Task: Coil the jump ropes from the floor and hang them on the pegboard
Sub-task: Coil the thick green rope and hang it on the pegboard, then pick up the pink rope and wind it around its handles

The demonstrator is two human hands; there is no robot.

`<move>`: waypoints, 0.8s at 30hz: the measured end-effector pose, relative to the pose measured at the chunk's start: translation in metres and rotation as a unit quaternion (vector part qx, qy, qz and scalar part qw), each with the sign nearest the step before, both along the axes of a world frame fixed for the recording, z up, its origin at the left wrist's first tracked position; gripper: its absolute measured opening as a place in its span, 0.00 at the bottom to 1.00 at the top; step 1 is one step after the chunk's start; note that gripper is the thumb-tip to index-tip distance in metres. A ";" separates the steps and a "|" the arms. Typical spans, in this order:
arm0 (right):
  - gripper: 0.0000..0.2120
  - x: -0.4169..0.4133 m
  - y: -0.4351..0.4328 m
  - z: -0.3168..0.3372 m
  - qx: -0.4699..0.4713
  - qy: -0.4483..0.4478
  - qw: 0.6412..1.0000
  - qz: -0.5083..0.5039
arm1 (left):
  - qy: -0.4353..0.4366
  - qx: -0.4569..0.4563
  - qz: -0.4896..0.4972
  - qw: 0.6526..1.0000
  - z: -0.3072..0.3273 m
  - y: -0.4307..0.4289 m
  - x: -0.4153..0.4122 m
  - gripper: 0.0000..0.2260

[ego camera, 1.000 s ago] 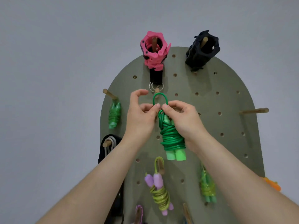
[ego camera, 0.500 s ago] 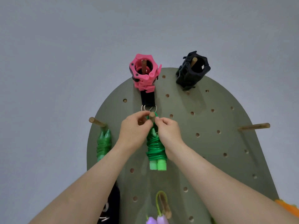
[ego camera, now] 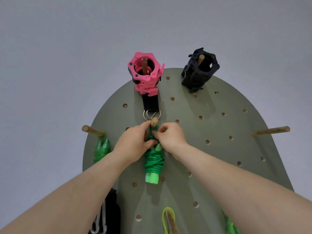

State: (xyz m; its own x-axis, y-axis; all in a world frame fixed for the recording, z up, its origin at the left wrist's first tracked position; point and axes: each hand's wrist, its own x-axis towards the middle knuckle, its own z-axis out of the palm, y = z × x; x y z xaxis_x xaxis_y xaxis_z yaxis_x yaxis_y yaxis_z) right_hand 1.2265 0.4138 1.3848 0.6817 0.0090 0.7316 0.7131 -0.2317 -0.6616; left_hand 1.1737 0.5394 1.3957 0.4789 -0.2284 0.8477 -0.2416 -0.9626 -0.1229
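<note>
The coiled green jump rope (ego camera: 153, 163) has its loop over the middle peg (ego camera: 154, 122) of the pegboard (ego camera: 219, 149); the left hand (ego camera: 133, 142) and the right hand (ego camera: 170, 138) both pinch this loop; only letting go seems left here.

One head-worn wide-angle camera faces the pegboard (ego camera: 244, 149) from close by. It seems tilted slightly upward, with the board's bottom edge cut off.

I saw a pink clamp collar (ego camera: 145, 71) beside a black clamp collar (ego camera: 200, 70) against the grey wall (ego camera: 50, 65), with a ringed black strap (ego camera: 150, 103) hanging under the pink.
</note>
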 end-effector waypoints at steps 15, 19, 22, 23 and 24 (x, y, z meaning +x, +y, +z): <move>0.04 -0.024 -0.037 -0.044 -0.034 -0.047 0.998 0.014 | -0.127 -0.191 -0.099 0.968 -0.055 -0.028 -0.030 0.12; 0.09 -0.050 -0.065 -0.069 -0.105 -0.072 0.990 0.060 | -0.095 -0.247 -0.215 0.940 -0.089 -0.057 -0.066 0.09; 0.08 -0.076 -0.089 -0.096 -0.212 -0.071 0.967 0.122 | -0.084 -0.252 -0.253 0.930 -0.126 -0.079 -0.087 0.09; 0.07 -0.084 -0.098 -0.106 -0.246 -0.060 0.957 0.142 | -0.081 -0.257 -0.259 0.928 -0.140 -0.086 -0.092 0.09; 0.08 -0.090 -0.107 -0.116 -0.281 -0.044 0.945 0.164 | -0.068 -0.267 -0.266 0.924 -0.157 -0.094 -0.096 0.09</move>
State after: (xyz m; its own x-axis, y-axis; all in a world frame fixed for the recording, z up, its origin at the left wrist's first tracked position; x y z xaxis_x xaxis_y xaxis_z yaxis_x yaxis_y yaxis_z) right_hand 1.1369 0.3068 1.2686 0.5124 0.6119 0.6025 0.8536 -0.2861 -0.4354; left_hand 1.0772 0.4458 1.2385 0.2991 0.0670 0.9519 -0.7147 -0.6452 0.2700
